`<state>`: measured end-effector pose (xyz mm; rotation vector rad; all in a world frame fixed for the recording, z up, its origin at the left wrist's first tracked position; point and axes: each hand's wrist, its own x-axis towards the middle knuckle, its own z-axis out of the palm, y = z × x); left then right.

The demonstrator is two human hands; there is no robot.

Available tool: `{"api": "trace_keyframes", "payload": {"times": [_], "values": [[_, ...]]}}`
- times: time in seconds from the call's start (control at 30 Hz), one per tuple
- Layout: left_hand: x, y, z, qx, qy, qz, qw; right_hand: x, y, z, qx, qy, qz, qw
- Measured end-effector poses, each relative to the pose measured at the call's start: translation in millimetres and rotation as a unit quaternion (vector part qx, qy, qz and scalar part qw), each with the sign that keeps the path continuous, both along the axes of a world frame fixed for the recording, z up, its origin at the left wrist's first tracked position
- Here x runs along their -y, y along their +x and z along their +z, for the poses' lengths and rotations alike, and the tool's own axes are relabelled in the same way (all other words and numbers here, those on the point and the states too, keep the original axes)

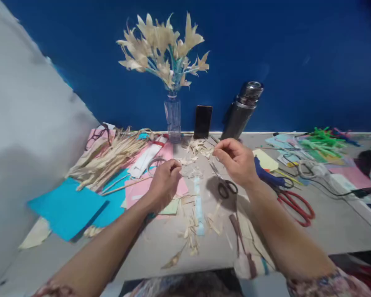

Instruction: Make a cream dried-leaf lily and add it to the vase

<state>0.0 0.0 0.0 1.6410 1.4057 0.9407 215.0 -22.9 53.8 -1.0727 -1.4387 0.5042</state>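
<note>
My left hand (166, 181) is closed over the middle of the desk, thumb and fingers pressed together. What it pinches, if anything, is too small to make out. A pale ring (149, 166), perhaps a tape roll, shows just behind it. Thumb and forefinger meet on my right hand (237, 161), beside a heap of pale dried husk pieces (195, 147); I cannot make out anything between them. Below that hand lie small scissors (224, 189) with black handles. Between the hands a light blue strip (199, 210) runs toward me, with husk scraps (190, 235) scattered alongside.
Husk flowers (160, 39) stand in a clear bottle (173, 119) by the blue wall. Nearby are a phone (203, 121) and a dark flask (239, 117). Blue paper (68, 206) and husk strips (111, 161) lie left; a blue glue gun (267, 175) and red-handled scissors (297, 206) right.
</note>
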Motion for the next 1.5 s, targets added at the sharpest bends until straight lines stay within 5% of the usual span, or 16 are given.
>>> {"api": "trace_keyframes", "payload": {"times": [0.07, 0.17, 0.3, 0.43, 0.6, 0.9, 1.1, 1.2, 1.27, 1.37, 1.5], "values": [[-3, -1, -7.0, -0.005, 0.027, -0.003, 1.000, -2, 3, -2.2, 0.036, -0.069, 0.105, 0.991], [-6, -3, -14.4, -0.015, 0.066, -0.005, 0.998, -8, 8, -8.7, 0.147, -0.127, 0.162, 0.967], [-7, -5, -17.9, -0.032, 0.096, -0.012, 0.995, -12, 2, -19.8, 0.275, -0.054, -0.019, 0.960], [-5, -2, -19.7, -0.033, 0.096, -0.091, 0.991, 0, -23, -27.6, 0.388, -0.039, 0.042, 0.920], [-1, 2, -17.0, -0.033, 0.091, -0.130, 0.987, 6, -42, -38.8, 0.522, -0.081, 0.021, 0.849], [-5, 1, -14.8, -0.044, 0.119, -0.094, 0.987, -5, -34, -49.7, 0.541, -0.099, 0.044, 0.834], [-16, -23, 18.3, -0.082, 0.150, 0.032, 0.985, -11, -21, -46.7, 0.525, -0.143, -0.017, 0.839], [-25, -49, 41.8, -0.148, 0.097, 0.020, 0.984, -14, -20, -48.5, 0.527, -0.164, -0.036, 0.833], [-28, -62, 46.7, -0.237, 0.062, -0.037, 0.969, -14, -21, -50.1, 0.531, -0.172, -0.034, 0.829], [-28, -68, 36.1, -0.399, 0.049, -0.124, 0.907, -11, -24, -51.2, 0.538, -0.177, -0.022, 0.824], [-26, -62, 22.6, -0.504, 0.097, -0.123, 0.849, -10, -26, -50.8, 0.545, -0.191, -0.008, 0.817]]}}
